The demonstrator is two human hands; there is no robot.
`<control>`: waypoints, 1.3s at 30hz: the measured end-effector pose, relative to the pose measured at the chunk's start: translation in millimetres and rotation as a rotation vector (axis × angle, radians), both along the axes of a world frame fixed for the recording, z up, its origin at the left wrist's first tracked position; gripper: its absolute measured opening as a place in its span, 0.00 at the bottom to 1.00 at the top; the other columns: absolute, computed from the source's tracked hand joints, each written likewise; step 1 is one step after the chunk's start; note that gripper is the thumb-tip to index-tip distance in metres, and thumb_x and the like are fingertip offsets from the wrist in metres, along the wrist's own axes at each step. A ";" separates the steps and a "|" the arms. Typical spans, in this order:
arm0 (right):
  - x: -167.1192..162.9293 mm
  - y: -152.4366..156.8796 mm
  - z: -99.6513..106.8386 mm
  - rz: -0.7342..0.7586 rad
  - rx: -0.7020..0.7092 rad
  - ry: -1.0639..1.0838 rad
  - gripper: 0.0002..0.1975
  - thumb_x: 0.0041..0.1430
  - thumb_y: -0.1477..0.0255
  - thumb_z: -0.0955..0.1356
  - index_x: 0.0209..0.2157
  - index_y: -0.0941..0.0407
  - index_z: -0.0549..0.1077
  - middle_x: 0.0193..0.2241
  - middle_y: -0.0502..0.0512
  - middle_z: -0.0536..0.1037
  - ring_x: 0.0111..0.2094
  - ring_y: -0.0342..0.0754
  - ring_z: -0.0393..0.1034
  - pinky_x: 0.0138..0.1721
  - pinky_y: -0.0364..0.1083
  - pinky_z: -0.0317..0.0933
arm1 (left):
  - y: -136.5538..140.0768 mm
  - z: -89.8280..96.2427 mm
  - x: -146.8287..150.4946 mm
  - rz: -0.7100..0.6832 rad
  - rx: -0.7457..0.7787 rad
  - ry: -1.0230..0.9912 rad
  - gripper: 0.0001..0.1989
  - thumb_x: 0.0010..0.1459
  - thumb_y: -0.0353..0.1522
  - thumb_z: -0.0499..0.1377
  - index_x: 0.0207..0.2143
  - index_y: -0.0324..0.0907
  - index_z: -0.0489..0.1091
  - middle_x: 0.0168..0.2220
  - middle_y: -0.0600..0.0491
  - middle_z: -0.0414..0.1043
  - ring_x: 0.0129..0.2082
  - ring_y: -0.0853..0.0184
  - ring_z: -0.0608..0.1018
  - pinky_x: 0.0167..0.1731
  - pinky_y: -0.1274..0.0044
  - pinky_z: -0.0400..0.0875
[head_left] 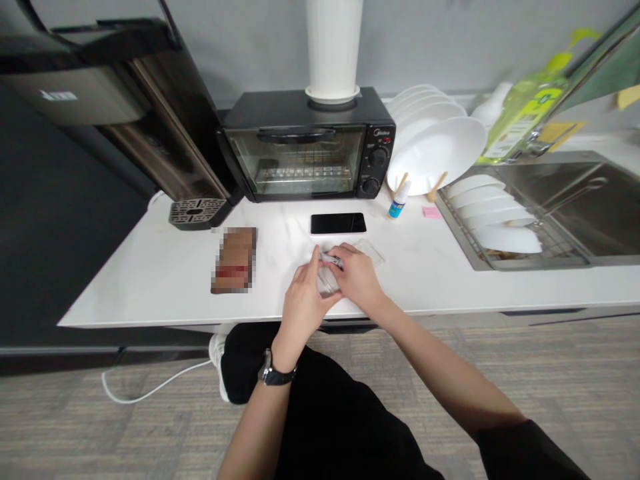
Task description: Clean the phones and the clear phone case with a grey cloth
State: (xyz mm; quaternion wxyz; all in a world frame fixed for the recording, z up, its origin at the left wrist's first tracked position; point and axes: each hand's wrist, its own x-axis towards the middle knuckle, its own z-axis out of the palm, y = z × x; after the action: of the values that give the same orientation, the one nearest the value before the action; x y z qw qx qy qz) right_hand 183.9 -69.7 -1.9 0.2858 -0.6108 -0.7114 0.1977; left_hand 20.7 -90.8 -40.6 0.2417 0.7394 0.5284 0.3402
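Near the counter's front edge, my left hand [305, 293] curves around the side of a clear plastic box [327, 285], its thumb and index finger against it. My right hand [356, 273] is closed over the box's other side, pinching a small grey-and-white object [331, 259] whose kind I cannot make out. Part of the box is hidden by my fingers. A flat clear plastic piece [373, 251] lies just beyond my right hand. Behind both hands a black-screened phone [339, 224] lies flat on the white counter [280, 267].
A pixelated brown item [235, 260] lies to the left. Behind stand a drinks dispenser [150, 120], a toaster oven [305, 163] and a white pot [334, 50]. On the right are a small spray bottle [399, 201], racked plates [440, 150] and a sink [590, 213] with bowls.
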 end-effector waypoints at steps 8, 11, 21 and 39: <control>10.5 -35.2 5.5 0.128 -0.055 0.174 0.14 0.69 0.78 0.71 0.35 0.43 0.82 0.40 0.54 0.86 0.43 0.57 0.82 0.47 0.54 0.72 | -1.3 0.4 -0.2 -0.002 0.032 -0.044 0.63 0.55 0.24 0.74 0.85 0.63 0.49 0.64 0.53 0.84 0.65 0.43 0.84 0.64 0.52 0.85; 24.1 -40.1 4.3 0.106 -0.033 0.142 0.13 0.69 0.76 0.71 0.35 0.42 0.82 0.39 0.54 0.86 0.42 0.57 0.82 0.44 0.54 0.72 | -1.1 -0.7 -0.4 -0.002 0.034 -0.040 0.65 0.55 0.29 0.78 0.85 0.63 0.48 0.65 0.53 0.84 0.66 0.43 0.84 0.63 0.51 0.84; 77.3 -17.7 1.8 -0.103 0.010 -0.103 0.11 0.73 0.76 0.69 0.46 0.49 0.85 0.48 0.61 0.87 0.48 0.58 0.83 0.51 0.53 0.72 | 0.0 -1.7 -2.7 -0.014 0.022 0.000 0.64 0.55 0.35 0.82 0.85 0.50 0.51 0.66 0.45 0.83 0.67 0.44 0.82 0.66 0.55 0.80; 8.1 4.8 0.1 -0.059 0.027 -0.033 0.07 0.73 0.77 0.71 0.45 0.52 0.83 0.46 0.58 0.85 0.48 0.57 0.81 0.49 0.50 0.70 | -0.4 5.0 -0.4 -0.013 -0.019 0.011 0.64 0.55 0.31 0.80 0.86 0.53 0.49 0.65 0.46 0.83 0.65 0.43 0.83 0.66 0.51 0.81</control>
State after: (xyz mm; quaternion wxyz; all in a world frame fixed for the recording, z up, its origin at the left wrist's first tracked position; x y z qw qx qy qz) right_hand 192.0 -64.8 -1.8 0.2879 -0.6307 -0.7005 0.1693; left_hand 20.4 -91.2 -35.6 0.2481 0.7421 0.5283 0.3295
